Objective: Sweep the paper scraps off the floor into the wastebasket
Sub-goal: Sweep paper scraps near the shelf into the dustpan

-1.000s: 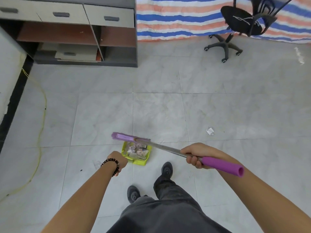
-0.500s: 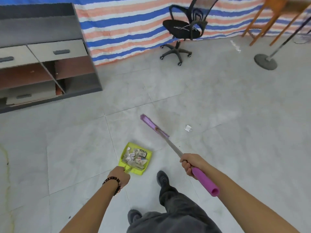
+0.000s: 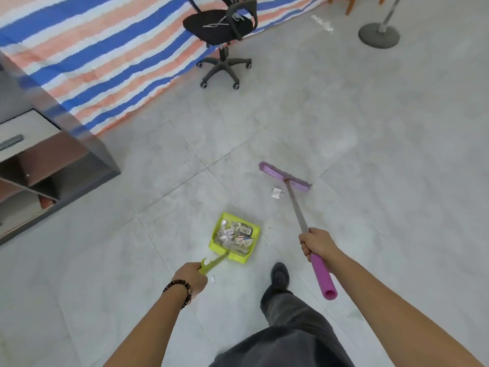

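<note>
In the head view, the left hand (image 3: 189,280) has its fingers curled closed around the end of the green handle (image 3: 214,263) of the dustpan (image 3: 214,238), and it holds the pan flat on the floor (image 3: 370,128) with the open mouth turned away from the person, probably so that paper can be pushed straight in. The pan already carries a heap of scraps (image 3: 232,234). The right hand (image 3: 316,243), to the right of the dustpan, is wrapped fully around the shaft of the broom (image 3: 296,207), just above the purple grip (image 3: 324,276); this low hold seems to give good control of the broom head (image 3: 284,177), which lies beyond the dustpan and to its right. One paper scrap (image 3: 276,192) lies just beside the near edge of that head, between it and the dustpan, so a pull toward the pan looks like the natural next stroke. A small scrap (image 3: 212,278) lies behind the dustpan, close to the left hand, and will need another pass. A shoe (image 3: 280,274) stands near the right rear corner of the dustpan. A cabinet (image 3: 53,154) far to the left and an office chair (image 3: 225,30) far beyond leave wide open floor around the dustpan. The wastebasket is not in sight
</note>
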`<state>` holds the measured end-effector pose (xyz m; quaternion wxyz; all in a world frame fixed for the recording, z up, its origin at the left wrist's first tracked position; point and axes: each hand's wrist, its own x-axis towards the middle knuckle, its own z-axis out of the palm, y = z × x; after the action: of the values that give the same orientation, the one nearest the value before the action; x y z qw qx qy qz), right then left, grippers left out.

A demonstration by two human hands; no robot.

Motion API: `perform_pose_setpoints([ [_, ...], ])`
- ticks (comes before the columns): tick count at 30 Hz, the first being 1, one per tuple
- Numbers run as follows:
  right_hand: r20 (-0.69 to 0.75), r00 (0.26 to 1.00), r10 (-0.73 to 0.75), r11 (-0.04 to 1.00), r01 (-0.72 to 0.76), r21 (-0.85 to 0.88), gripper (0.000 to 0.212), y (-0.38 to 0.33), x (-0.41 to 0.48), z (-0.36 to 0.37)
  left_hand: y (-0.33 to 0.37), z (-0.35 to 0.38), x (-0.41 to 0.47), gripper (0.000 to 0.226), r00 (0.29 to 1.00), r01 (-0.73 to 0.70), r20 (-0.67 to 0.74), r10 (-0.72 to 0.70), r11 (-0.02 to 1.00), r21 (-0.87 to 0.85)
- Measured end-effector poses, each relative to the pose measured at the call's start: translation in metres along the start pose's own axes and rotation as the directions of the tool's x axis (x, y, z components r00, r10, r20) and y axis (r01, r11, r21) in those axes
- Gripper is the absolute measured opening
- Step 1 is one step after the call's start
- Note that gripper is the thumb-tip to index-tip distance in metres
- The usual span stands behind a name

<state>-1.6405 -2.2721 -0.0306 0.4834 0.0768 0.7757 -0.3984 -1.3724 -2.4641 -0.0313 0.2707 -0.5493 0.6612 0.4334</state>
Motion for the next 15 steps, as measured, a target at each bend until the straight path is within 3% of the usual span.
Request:
perform_pose_setpoints([
  [9,-0.042,0.996,0.079,0.989,-0.083,-0.118,0.015,-0.062,0.104,-0.054,0.083,-0.012,0.056,0.021,0.991,0.132,0.006,-0.132,0.991,0.037],
  [15,0.056,0.976,0.212,0.941,-0.188,-0.281,0.021,-0.031,0.046,-0.017,0.093,-0.009,0.059,0.02,0.992,0.115,0.05,-0.118,0.992,0.061],
])
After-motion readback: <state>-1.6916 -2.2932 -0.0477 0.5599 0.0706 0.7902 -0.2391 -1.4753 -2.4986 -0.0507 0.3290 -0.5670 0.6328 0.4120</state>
